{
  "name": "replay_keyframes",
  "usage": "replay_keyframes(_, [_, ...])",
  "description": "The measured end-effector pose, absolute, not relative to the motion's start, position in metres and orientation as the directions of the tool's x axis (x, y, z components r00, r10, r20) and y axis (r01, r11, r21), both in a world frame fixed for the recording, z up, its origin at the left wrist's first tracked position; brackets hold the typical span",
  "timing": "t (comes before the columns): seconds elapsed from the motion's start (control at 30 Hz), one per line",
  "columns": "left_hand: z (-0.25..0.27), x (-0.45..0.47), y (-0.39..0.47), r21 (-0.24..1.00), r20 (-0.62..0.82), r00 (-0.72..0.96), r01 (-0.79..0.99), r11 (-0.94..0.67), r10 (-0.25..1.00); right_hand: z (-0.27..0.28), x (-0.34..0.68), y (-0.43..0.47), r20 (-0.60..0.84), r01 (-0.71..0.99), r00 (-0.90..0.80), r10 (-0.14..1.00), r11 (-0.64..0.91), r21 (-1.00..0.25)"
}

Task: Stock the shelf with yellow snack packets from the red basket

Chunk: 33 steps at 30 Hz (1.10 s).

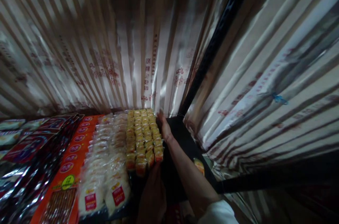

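Two hands were in the head view, both at the rows of small yellow packets [143, 135] on the shelf. Right hand [164, 127] was stretched deep along the right edge of those rows, palm against the packets near the back; fingers were blurred, so I couldn't tell how wide they were spread, or whether they held anything. Left hand [153, 195] sat low, just below the front end of the yellow rows, back of the hand toward me; grip was hidden, I couldn't tell. White sleeve [217, 213] showed at the right forearm's lower end. Left of the yellow packets lay white pouches with red labels [106, 167], touching them side by side. Next came orange boxes [71, 160], then dark glossy bags [26, 160] at far left. Long shiny wrapped sticks [127, 40] hung behind, and a black post [212, 44] rose at the shelf corner.
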<state>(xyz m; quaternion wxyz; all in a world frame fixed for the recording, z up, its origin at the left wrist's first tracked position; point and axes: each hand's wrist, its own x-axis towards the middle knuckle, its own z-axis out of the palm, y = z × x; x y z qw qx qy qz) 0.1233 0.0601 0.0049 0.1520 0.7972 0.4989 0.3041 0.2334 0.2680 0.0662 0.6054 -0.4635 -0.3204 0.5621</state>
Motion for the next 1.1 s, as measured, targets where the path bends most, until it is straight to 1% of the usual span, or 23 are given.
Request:
replay_keyframes(0.07, [0.003,0.122,0.06,0.546,0.334,0.316,0.703,-0.456,0.888,0.069,0.246,0.258,-0.117,-0.287,0.339,0.934,-0.016,-0.958])
replay_keyframes(0.1, [0.003,0.121,0.06,0.541,0.339,0.315,0.705,-0.458,0.886,0.072,0.254,0.249,-0.077,-0.205,0.391,0.917,0.005,-0.979])
replay_keyframes(0.17, [0.003,0.119,0.06,0.518,0.356,0.313,0.718,-0.465,0.88,0.078,0.275,0.222,0.073,0.038,0.439,0.896,0.063,-0.997])
replay_keyframes(0.2, [0.003,0.119,0.06,0.5,0.365,0.316,0.726,-0.471,0.876,0.081,0.286,0.205,0.157,0.176,0.442,0.883,0.086,-0.981])
replay_keyframes(0.23, [0.004,0.118,0.06,0.481,0.373,0.322,0.735,-0.478,0.87,0.084,0.297,0.185,0.23,0.31,0.445,0.866,0.093,-0.946])
replay_keyframes(0.3, [0.004,0.117,0.059,0.442,0.402,0.346,0.738,-0.511,0.848,0.088,0.317,0.144,0.331,0.553,0.468,0.819,0.02,-0.833])
replay_keyframes(0.33, [0.003,0.116,0.059,0.424,0.425,0.36,0.732,-0.534,0.831,0.088,0.324,0.123,0.345,0.637,0.47,0.812,-0.042,-0.769])
replay_keyframes(0.43, [0.003,0.116,0.058,0.383,0.499,0.381,0.709,-0.592,0.779,0.082,0.333,0.073,0.327,0.82,0.41,0.851,-0.187,-0.542])
replay_keyframes(0.5, [0.005,0.116,0.058,0.372,0.519,0.372,0.713,-0.595,0.77,0.077,0.328,0.053,0.249,0.872,0.399,0.882,-0.281,-0.401])
replay_keyframes(0.57, [0.009,0.115,0.058,0.375,0.515,0.367,0.716,-0.589,0.774,0.074,0.319,0.043,0.158,0.888,0.401,0.902,-0.341,-0.309])
replay_keyframes(0.63, [0.013,0.114,0.056,0.399,0.504,0.361,0.709,-0.582,0.785,0.072,0.312,0.038,0.13,0.897,0.394,0.91,-0.351,-0.267])
replay_keyframes(0.7, [0.016,0.111,0.046,0.44,0.495,0.35,0.689,-0.577,0.795,0.07,0.307,0.034,0.165,0.907,0.377,0.911,-0.327,-0.266])
replay_keyframes(0.8, [0.017,0.104,0.017,0.527,0.463,0.324,0.648,-0.55,0.825,0.065,0.302,0.025,0.224,0.914,0.335,0.915,-0.258,-0.313])
replay_keyframes(0.9, [0.018,0.097,-0.02,0.65,0.332,0.307,0.611,-0.452,0.892,0.054,0.293,0.013,0.252,0.904,0.28,0.926,-0.166,-0.395])
replay_keyframes(1.0, [0.023,0.091,-0.043,0.773,0.198,0.267,0.549,-0.318,0.943,0.041,0.277,0.002,0.259,0.829,0.271,0.927,-0.087,-0.553])
replay_keyframes(1.1, [0.03,0.085,-0.045,0.883,0.127,0.134,0.437,-0.174,0.983,0.033,0.253,-0.009,0.237,0.703,0.338,0.911,-0.077,-0.707])
